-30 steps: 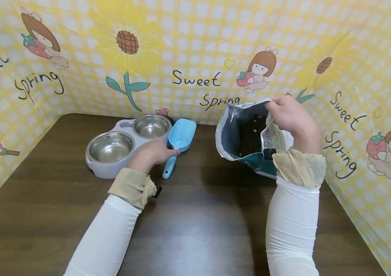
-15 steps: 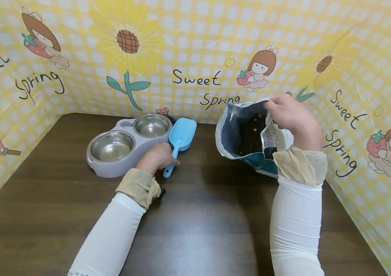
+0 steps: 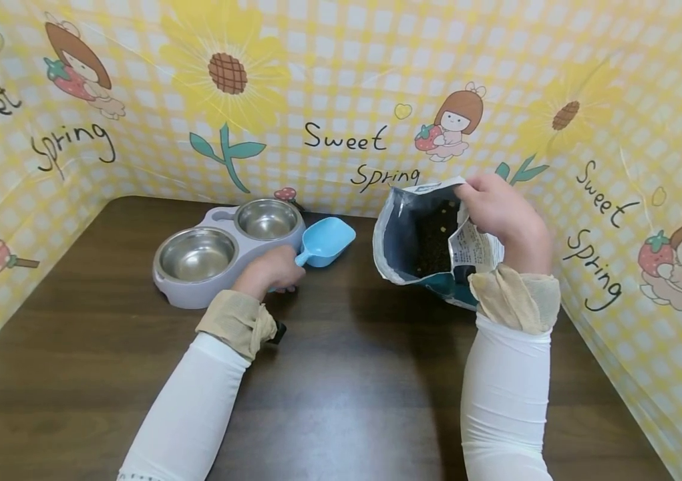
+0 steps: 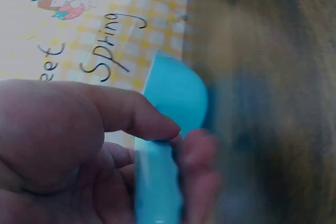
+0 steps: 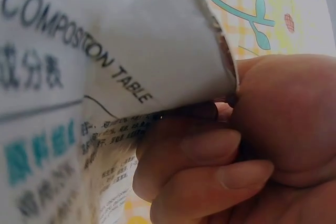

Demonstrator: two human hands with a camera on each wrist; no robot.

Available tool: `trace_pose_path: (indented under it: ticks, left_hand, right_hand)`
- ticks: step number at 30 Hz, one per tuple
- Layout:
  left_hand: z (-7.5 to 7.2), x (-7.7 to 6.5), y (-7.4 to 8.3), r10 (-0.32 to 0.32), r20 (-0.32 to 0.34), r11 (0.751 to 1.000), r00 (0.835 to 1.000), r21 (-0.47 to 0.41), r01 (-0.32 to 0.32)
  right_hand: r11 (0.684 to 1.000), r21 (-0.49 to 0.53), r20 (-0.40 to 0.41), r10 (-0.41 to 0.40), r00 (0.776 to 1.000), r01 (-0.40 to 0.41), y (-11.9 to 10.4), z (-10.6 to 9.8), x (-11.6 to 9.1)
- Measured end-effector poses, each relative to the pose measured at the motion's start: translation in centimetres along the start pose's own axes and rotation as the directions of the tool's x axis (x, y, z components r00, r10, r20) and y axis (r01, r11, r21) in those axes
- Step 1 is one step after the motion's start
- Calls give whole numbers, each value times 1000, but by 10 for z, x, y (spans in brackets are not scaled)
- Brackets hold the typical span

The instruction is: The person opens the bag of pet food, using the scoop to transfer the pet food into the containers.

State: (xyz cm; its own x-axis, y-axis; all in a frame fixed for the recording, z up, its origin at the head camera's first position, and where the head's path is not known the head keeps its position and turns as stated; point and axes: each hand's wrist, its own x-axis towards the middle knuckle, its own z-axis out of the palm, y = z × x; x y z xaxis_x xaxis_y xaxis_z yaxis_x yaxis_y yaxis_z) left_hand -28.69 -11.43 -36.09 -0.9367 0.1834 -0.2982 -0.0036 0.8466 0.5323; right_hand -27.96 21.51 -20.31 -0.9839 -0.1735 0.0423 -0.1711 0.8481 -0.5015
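A blue scoop (image 3: pixel 327 242) is held by its handle in my left hand (image 3: pixel 274 268), its bowl pointing up and to the right. In the left wrist view the thumb and fingers wrap around the scoop handle (image 4: pixel 157 182). My right hand (image 3: pixel 505 210) pinches the top edge of an opened food bag (image 3: pixel 390 244), silvery inside and teal outside. Dark pellets with a few pale bits (image 3: pixel 437 244) lie inside the bag. In the right wrist view, thumb and fingers grip the bag's printed white panel (image 5: pixel 147 40).
Left of the scoop stands a pale lilac double feeder (image 3: pixel 187 294) with two steel bowls, a larger front one (image 3: pixel 198 257) and a smaller rear one (image 3: pixel 267 220). A dark wooden table (image 3: pixel 328 401) lies below. A yellow checked cloth (image 3: pixel 347 67) hangs behind and at the sides.
My left hand has taken the scoop by its handle and turned it, so its bowl now points further right. My right hand has stayed on the bag's edge, almost still.
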Motion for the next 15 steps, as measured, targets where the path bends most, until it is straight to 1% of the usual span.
trace_pose_path:
  ticks: [2, 3, 6, 8, 11, 15]
  left_hand:
    - [-4, -3, 0, 33, -9, 999, 999, 23, -33]
    - [-7, -6, 0, 55, -19, 997, 998, 48, -54]
    - [-20, -20, 2, 110, -80, 990, 991, 97, -102]
    - [-31, -33, 2, 129, -123, 990, 984, 79, -120]
    - [-48, -52, 2, 153, -196, 988, 969, 51, -146]
    - [-67, -76, 4, 173, -272, 985, 946, 63, -162]
  right_hand:
    - [1000, 1, -9, 0, 1000, 0, 1, 3, -2]
    - [1000, 0, -12, 1, 1000, -1, 1, 4, -2]
    - [999, -32, -22, -3, 1000, 2, 0, 5, -3]
    - [999, -50, -26, -15, 1000, 13, -1, 6, -3]
    - [997, -77, -27, -34, 999, 32, -3, 6, -1]
    - [995, -90, -16, -31, 999, 30, -5, 4, 2]
